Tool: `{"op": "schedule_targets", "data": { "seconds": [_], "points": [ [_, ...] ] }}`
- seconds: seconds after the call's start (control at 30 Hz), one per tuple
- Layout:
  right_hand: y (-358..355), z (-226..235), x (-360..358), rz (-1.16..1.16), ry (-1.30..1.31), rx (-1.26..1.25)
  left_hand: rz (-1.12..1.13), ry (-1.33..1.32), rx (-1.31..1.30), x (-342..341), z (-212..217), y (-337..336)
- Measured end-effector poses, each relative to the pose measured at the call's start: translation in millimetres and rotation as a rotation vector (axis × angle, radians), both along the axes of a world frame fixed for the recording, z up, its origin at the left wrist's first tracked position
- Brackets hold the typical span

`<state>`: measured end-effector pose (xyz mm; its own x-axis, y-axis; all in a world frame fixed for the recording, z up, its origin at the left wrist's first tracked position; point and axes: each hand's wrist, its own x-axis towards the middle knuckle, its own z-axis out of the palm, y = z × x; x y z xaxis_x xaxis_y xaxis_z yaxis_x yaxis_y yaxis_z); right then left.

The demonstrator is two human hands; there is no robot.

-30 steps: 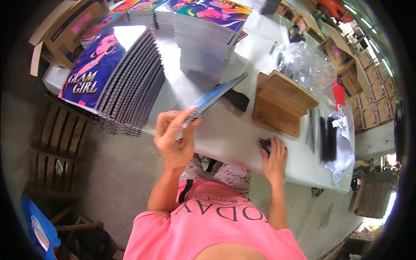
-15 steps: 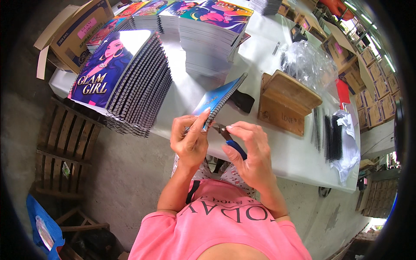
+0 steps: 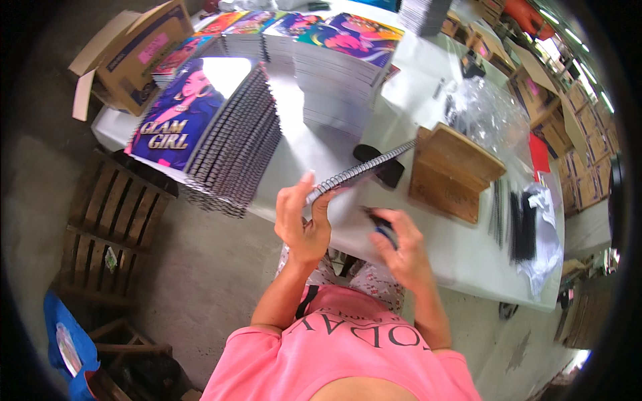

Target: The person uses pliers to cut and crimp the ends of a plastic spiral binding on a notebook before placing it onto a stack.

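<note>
My left hand point(image 3: 304, 224) pinches one end of a spiral notebook point(image 3: 364, 167), which is turned so its black coil faces up and its far end reaches toward a wooden stand. Its cover is mostly out of sight from this angle. Wrapped in my right hand point(image 3: 404, 250) is a pair of pliers point(image 3: 384, 230) with dark jaws and blue handles, held a little apart from the notebook. To the left rises a tall stack of spiral-bound notebooks point(image 3: 180, 120) with a purple illustrated cover. Just beyond the held notebook lies a black strap-like object point(image 3: 389, 175).
An L-shaped wooden stand point(image 3: 445, 187) sits on the white table point(image 3: 321, 144). Right of it are black spiral coils point(image 3: 523, 227) on white wrapping and a clear plastic bag point(image 3: 485, 107). Stacks of unbound books point(image 3: 341, 77) stand behind. Left are an open carton point(image 3: 144, 63) and a wooden chair point(image 3: 107, 227).
My left hand has turned the notebook, so its blue cover no longer shows and the coil is uppermost. My right hand has drawn the pliers away from the coil's end, toward the right and down.
</note>
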<state>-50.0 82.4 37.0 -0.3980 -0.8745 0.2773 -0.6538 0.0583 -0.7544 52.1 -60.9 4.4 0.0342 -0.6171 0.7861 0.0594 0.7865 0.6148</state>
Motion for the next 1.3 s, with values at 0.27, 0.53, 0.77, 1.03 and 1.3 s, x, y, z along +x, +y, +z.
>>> {"op": "schedule_targets", "data": {
  "seconds": [0.27, 0.53, 0.77, 1.03, 1.3],
  "points": [
    [54, -88, -45, -0.329, 0.724, 0.285, -0.372, 0.301, 0.430, 26, 48, 1],
    [-48, 9, -26, -0.010, -0.917, -0.631, -0.515, 0.593, 0.373, 57, 99, 15],
    [-173, 123, -41, 0.441, -1.067, -0.678, 0.019, 0.145, -0.050, 123, 152, -54],
    [-283, 247, -13, 0.921, 0.076, -0.428, 0.185, 0.112, 0.242, 155, 77, -158],
    [-338, 211, 103, 1.115, 0.459, -0.057, -0.076, 0.280, 0.365, 142, 55, -171]
  ]
}}
